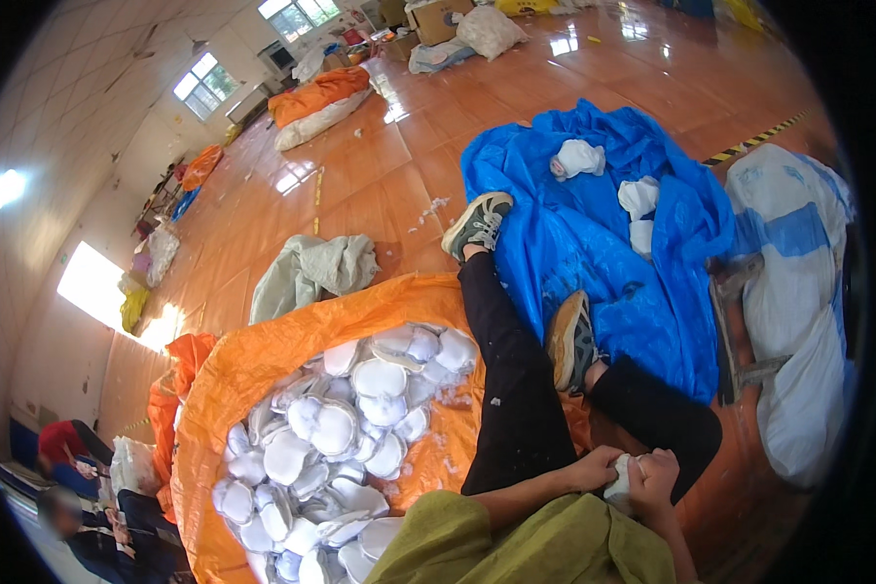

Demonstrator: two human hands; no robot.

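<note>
My left hand (594, 469) and my right hand (655, 479) are together in my lap, both closed on a small white padded piece (620, 484). I sit on the floor with my legs in black trousers stretched out. My left foot in a grey sneaker (477, 225) rests by a blue tarp, and my right sneaker (571, 341) lies on it. To my left an orange sheet (263, 355) holds a heap of several white round padded pieces (346, 438).
The blue tarp (594, 243) carries a few white pieces (579, 158). A large white and blue sack (798, 292) lies at the right. A grey-green cloth (311, 273) lies on the orange tiled floor. Other people sit at the lower left (78, 487). Bags and boxes stand far off.
</note>
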